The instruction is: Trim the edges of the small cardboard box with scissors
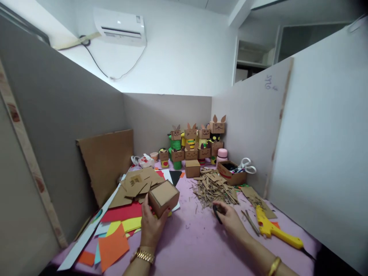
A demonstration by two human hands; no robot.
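Note:
A small cardboard box [163, 194] is tilted up off the table in my left hand [153, 222], fingers along its left side and thumb at its lower front. My right hand [227, 218] is closed on a small black object [217, 213], thin and partly covered by the fingers; its exact kind does not show. That hand is just in front of a heap of cardboard scraps [214, 188]. Flat cardboard pieces [136, 184] lie behind and left of the box. Another closed cardboard box [192, 168] stands farther back on the table.
A yellow glue gun [276, 230] lies at right. Behind it, a carton [231, 174] holds white-handled scissors [247, 165]. Cardboard animal figures [191, 143] stand at the back beside a pink bottle [222, 155]. Coloured paper [113, 245] covers the left. Grey partitions [169, 115] enclose the purple-covered table [192, 245].

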